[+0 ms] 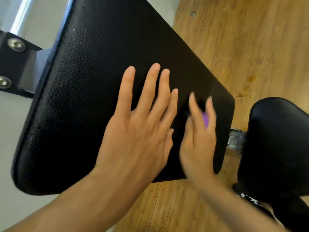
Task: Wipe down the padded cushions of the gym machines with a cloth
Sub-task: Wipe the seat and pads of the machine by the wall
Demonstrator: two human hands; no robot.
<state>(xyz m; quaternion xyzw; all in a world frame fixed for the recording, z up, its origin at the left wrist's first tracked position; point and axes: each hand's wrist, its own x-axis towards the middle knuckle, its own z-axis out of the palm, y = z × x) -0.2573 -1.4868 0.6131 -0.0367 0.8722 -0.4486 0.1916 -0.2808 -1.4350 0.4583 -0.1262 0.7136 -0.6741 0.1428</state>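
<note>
The left hand (pixel 138 131) lies flat, fingers spread, on the black back pad (pixel 93 81). The blurred right hand (pixel 199 139) beside it presses something purple (pixel 205 120) to the pad; its grip I can't tell.

Both hands (pixel 163 131) lie on the cushion (pixel 83 81), left of the seat pad (pixel 275 139).

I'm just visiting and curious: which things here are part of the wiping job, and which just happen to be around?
Part of the job:
large black textured padded cushion
left hand, flat on it
right hand, blurred
small purple item under the right hand, probably the cloth
second black padded cushion

Just around:
wooden plank floor
black metal bracket with bolts
</note>
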